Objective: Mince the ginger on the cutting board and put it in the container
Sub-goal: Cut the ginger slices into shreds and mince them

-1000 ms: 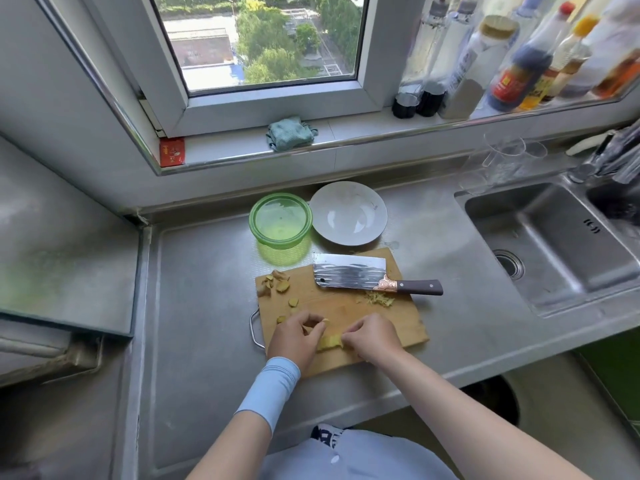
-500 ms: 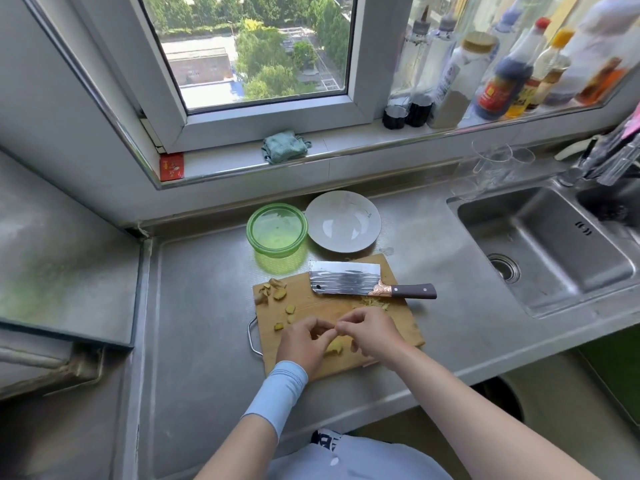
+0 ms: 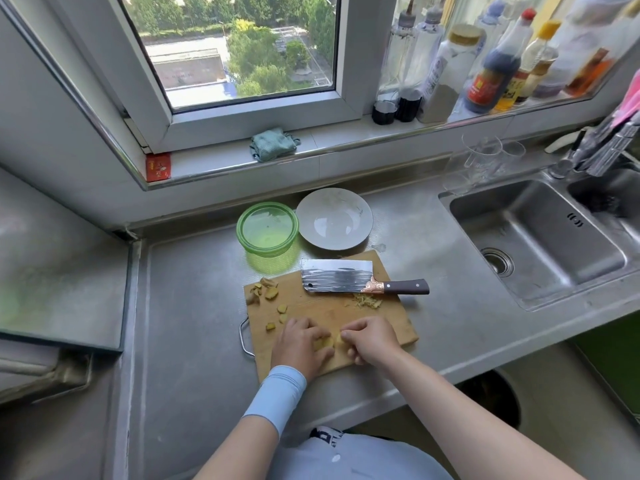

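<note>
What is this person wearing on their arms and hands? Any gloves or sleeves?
No gloves: the left hand and right hand are bare. A pale blue cuff covers the left wrist and lower forearm. The right arm shows no sleeve.

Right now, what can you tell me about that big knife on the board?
The cleaver lies flat and untouched across the far part of the wooden cutting board. Its broad rectangular steel blade points left, with a small hole in one corner. A copper-coloured collar joins it to a dark handle that overhangs the board's right edge. Minced ginger lies close by the collar.
</note>
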Tool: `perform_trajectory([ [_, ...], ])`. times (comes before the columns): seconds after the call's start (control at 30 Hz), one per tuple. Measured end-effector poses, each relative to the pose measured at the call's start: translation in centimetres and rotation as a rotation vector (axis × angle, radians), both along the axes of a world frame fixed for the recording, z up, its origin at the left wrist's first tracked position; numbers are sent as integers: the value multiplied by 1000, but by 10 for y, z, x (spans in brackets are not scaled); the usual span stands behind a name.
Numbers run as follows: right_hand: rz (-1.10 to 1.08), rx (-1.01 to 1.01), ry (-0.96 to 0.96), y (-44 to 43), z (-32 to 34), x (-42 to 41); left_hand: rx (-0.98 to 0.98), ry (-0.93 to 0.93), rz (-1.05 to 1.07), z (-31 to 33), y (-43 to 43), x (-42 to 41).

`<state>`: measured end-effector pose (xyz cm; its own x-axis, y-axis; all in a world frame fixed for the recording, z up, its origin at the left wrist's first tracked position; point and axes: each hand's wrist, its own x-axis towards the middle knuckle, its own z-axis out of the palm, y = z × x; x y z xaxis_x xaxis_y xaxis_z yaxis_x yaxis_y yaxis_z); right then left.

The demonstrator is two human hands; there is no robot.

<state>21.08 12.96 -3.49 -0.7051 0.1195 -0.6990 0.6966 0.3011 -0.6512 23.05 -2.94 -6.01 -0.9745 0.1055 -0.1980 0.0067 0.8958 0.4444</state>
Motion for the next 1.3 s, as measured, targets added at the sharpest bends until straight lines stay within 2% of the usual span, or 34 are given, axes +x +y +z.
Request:
perform_trajectory([
  [0.27,24,85,43,-11,-13,-1,15,4,30,-2,1,0],
  [0.37,157,268,161,-12,-18,0,27,-11,53,-2,1,0],
  [0.47,267,347,249,-9,-18,4,40,-8,61,-2,1,-1],
  [0.6,322,346,250,-6,-18,2,45,1,62,-3,1,-1],
  [0.77,237,207,159,-1,-12,-16,69,-17,7,0,-5,-1],
  [0.9,264,193,184,-18,-2,-41,317,103,177,6,-28,-6],
  [0.97,339,211,187,-35,0,-54,355,164,294,9,-46,-13],
  [1.1,460,215,226,-69,0,-72,280,172,390,8,-79,-27],
  [1.3,559,268,242,-71,-1,-80,230,29,291,0,-94,-31],
])
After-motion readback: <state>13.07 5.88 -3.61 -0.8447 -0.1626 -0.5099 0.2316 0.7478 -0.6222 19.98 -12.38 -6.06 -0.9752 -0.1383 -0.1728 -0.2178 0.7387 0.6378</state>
